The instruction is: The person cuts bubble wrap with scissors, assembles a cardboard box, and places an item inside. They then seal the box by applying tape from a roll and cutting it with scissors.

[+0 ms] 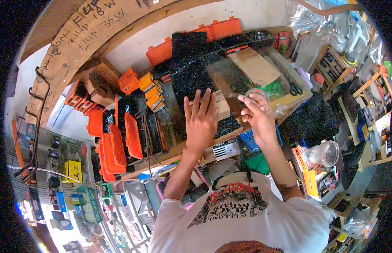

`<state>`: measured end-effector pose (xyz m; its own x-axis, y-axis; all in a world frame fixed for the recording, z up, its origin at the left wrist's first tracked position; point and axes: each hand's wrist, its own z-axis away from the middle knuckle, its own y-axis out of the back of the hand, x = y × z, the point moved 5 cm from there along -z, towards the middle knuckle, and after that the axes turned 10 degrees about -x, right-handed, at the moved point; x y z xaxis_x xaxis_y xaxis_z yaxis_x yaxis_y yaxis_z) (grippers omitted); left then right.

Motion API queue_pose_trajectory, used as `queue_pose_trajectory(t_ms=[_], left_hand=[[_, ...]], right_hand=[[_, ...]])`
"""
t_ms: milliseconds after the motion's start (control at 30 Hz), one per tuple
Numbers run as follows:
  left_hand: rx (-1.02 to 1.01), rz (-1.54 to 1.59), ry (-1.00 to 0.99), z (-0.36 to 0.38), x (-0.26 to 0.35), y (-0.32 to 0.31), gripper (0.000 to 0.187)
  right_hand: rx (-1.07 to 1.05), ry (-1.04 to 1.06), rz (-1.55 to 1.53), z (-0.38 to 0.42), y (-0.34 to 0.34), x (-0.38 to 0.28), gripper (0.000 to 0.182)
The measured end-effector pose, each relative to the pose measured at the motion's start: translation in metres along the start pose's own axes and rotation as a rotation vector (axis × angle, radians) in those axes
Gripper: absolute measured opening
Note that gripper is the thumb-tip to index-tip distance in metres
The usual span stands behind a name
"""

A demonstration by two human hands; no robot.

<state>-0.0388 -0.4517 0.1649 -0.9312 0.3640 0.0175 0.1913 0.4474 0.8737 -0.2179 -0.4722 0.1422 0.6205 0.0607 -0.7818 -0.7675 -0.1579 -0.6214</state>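
My left hand [200,122] lies palm down with its fingers extended, against a pale wooden block [222,107] at the bench's front edge. The fingers cover part of the block. To the right, my right hand [261,116] is raised with curled fingers; thumb and index finger come together around something small and blurred that I cannot make out. Just behind that hand is a round clear container [258,93], partly hidden. A black textured mat [189,80] lies beyond my left hand.
Open orange cases [113,152] stand at the left, near orange-yellow boxes [151,92]. Cardboard [255,67] and black scissors [295,86] lie at the back right. A clear jar [329,153] sits lower right. Thin metal rods [147,139] lean over the bench's left front.
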Motion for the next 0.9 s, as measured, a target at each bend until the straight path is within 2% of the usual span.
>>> queue_pose_trajectory(t_ms=[167, 267, 433, 533, 667, 900], left_hand=[[-0.015, -0.064, -0.036, 0.000, -0.001, -0.001, 0.043], [-0.020, 0.144, -0.030, 0.006, -0.006, -0.012, 0.039], [-0.002, 0.063, -0.052, 0.004, 0.000, -0.006, 0.038], [-0.035, 0.060, -0.055, 0.004, -0.002, -0.010, 0.040], [-0.098, 0.033, -0.050, 0.006, -0.002, -0.009, 0.040], [-0.122, 0.002, -0.006, 0.008, 0.003, -0.012, 0.046]], right_hand=[[-0.102, -0.011, -0.128, -0.005, 0.005, 0.005, 0.025], [-0.183, 0.006, -0.183, -0.009, 0.003, 0.002, 0.024], [-0.311, 0.030, -0.240, -0.015, -0.012, -0.010, 0.026], [-0.362, -0.067, -0.281, -0.016, -0.009, 0.003, 0.027], [-0.243, -0.256, -0.220, -0.007, 0.007, 0.025, 0.028], [-0.253, -0.251, -0.210, -0.002, 0.015, 0.022, 0.029]])
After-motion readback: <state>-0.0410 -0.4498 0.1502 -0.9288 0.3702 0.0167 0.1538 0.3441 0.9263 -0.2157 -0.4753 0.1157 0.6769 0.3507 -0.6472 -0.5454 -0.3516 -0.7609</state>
